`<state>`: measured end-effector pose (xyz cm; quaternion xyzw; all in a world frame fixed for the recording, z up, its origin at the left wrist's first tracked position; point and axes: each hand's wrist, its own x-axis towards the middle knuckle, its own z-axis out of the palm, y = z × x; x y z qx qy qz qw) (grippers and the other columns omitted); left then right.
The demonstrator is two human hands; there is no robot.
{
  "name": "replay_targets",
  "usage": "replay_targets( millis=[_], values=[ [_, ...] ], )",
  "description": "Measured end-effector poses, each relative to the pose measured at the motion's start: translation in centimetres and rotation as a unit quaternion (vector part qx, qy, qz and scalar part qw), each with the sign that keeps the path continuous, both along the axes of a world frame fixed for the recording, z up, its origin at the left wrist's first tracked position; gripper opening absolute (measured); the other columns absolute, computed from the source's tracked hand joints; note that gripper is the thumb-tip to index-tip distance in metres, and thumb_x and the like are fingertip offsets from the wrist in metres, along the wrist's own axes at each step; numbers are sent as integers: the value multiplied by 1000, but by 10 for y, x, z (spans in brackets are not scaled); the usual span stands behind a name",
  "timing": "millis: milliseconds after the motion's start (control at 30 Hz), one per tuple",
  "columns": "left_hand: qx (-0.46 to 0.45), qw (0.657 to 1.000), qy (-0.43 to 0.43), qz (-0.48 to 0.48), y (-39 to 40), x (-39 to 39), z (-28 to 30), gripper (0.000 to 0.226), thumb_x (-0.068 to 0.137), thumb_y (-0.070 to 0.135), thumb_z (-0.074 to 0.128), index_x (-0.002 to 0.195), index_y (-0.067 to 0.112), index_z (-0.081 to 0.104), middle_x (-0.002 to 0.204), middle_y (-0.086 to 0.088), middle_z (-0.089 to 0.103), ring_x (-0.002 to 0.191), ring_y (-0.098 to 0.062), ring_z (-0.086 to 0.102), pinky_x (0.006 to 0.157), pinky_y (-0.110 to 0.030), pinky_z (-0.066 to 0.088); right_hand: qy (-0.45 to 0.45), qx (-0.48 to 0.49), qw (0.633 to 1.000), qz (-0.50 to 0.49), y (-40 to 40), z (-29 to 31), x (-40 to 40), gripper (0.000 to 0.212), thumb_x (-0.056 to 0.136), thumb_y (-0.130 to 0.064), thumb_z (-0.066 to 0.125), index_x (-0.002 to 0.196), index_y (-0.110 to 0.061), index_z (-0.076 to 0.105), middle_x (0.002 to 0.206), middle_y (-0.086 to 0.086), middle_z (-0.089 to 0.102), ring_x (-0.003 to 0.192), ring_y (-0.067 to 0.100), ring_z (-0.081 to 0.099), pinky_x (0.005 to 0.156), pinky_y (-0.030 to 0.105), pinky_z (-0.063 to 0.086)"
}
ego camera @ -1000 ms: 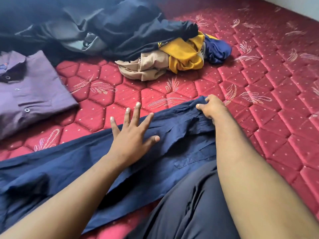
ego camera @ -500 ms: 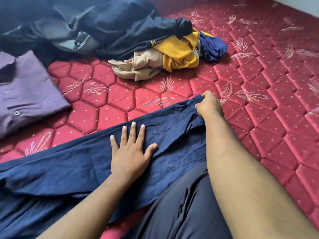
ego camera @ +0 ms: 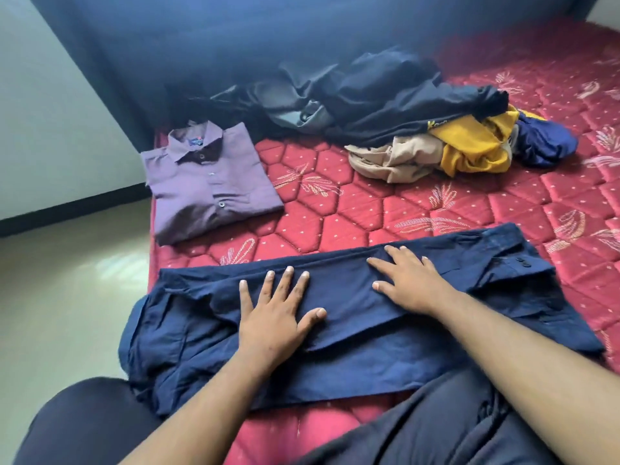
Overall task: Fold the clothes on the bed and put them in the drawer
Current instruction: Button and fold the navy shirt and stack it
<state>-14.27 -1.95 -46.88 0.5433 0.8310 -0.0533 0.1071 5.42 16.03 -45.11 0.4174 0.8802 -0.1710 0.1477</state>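
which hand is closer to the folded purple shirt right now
Left. The left hand lies flat on the navy garment, below and right of the purple shirt. The right hand presses the same garment farther right.

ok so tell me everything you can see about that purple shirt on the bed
The purple shirt lies folded into a neat rectangle, front side up, near the left edge of the red mattress. It looks like smooth woven cloth, with a collar, a row of small buttons down the front and a chest pocket. Neither hand touches it; it lies apart from the navy garment and the pile of clothes.
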Motion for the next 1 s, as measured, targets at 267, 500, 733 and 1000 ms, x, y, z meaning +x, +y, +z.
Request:
replay_targets(
  millis=[267, 500, 733, 1000],
  values=[
    [202, 964, -42, 166, -62, -135, 12, 38, 90, 58, 57, 115, 31, 68, 129, 6, 57, 135, -23, 38, 110, -65, 14, -18, 121, 991, 63, -30, 15, -29, 56, 99, -32, 46, 152, -33, 26, 163, -5, 10, 144, 23, 26, 108, 50, 35],
    [344, 927, -144, 45, -63, -166, 19, 32, 77, 60, 55, 77, 29, 66, 74, 17, 63, 81, -8, 56, 98, -36, 28, 133, -18, 985, 112, -77, 12, -139, 51, 95, -17, 50, 144, -27, 42, 145, -1, 40, 127, 27, 50, 102, 38, 41],
    [323, 929, -178, -14, -43, -184, 29, 22, 87, 36, 73, 90, 15, 67, 77, 1, 67, 73, -23, 61, 68, -36, 49, 256, 13, 967, 7, -69, 14, -157, 34, 84, -13, 68, 116, -17, 57, 112, 1, 43, 94, 29, 58, 87, 39, 48],
    [271, 919, -285, 29, -21, -194, 34, 29, 87, 30, 75, 64, 17, 62, 49, 10, 45, 49, 1, 43, 51, -15, 30, 294, 200, 914, 193, -134, -17, -76, 26, 79, -44, 68, 89, -24, 56, 79, -6, 53, 71, 18, 50, 65, 32, 36]
  ],
)
